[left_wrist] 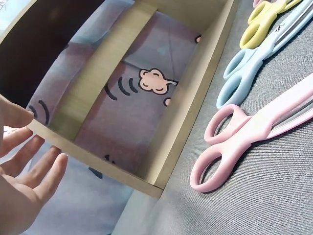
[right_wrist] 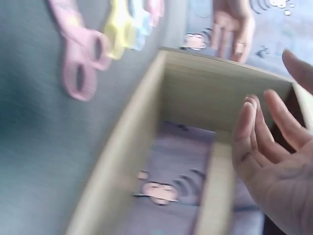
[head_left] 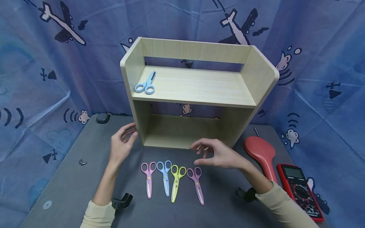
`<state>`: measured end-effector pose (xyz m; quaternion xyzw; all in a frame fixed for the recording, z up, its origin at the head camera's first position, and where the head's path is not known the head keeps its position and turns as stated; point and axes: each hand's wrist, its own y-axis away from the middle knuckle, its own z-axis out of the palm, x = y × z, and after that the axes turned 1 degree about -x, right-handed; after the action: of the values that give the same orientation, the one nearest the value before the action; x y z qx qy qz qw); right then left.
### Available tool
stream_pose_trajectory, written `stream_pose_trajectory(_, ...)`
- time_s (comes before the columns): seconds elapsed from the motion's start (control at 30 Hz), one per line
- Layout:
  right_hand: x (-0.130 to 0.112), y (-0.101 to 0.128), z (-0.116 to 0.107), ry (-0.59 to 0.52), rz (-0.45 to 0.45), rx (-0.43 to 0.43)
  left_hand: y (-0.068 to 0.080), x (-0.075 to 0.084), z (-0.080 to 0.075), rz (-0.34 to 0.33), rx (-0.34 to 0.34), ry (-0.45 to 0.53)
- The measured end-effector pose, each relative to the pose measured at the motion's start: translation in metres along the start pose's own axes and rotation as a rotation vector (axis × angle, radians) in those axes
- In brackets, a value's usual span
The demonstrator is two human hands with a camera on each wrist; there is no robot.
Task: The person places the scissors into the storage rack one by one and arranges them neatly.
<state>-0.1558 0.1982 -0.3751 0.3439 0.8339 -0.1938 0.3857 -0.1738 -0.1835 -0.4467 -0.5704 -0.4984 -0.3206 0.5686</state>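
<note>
Below the wooden shelf [head_left: 196,91], four scissors are lying in a row on the grey surface [head_left: 71,186]. Right hand [head_left: 219,155], fingers loosely spread and holding nothing, is hovering at twelve o'clock of the purple scissors [head_left: 196,183]; it should be descending onto their loops. Left hand [head_left: 121,145], relaxed and empty, is steadying near the shelf's left wall.

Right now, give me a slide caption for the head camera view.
Two open hands, left hand and right hand, hover above four scissors before a wooden shelf.
</note>
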Motion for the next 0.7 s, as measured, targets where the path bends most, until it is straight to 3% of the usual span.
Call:
stream_pose_trajectory(0.2,0.044,0.013,0.025,-0.063,0.060,-0.203,0.000,-0.003,0.000,0.020,-0.006,0.000)
stream_pose_trajectory(0.33,0.068,0.015,0.035,-0.055,0.095,-0.285,0.000,-0.003,0.000,0.036,-0.013,0.007)
stream_pose_trajectory(0.43,0.080,0.016,0.039,-0.023,0.100,-0.302,0.000,-0.003,0.000,0.040,-0.015,0.010)
stream_pose_trajectory(0.7,0.098,0.010,0.045,0.071,0.052,-0.241,0.001,-0.002,0.000,0.036,-0.008,-0.007)
